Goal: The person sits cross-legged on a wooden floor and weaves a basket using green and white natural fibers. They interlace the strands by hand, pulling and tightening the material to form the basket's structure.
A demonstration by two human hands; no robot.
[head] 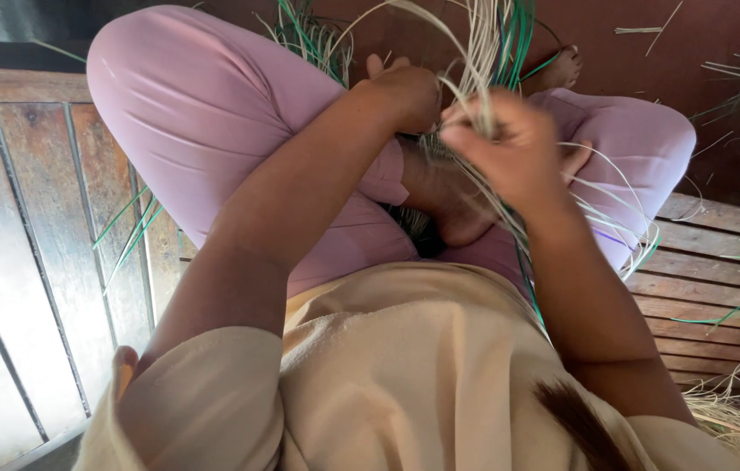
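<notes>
Cream shirt (405, 366) nearest | right hand (514, 148) pinches pale straw strands (483, 52) fanning above the grip | left hand (405, 92) fisted beside it, contents hidden | strands look light, springy; best held low, near the bundle

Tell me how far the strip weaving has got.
Done: hard to judge; only a small dark woven patch shows near the foot. In hand: the right hand pinches pale strips, and the left hand is closed beside them. Left: long loose strips fan out, with more on the planks.
</notes>
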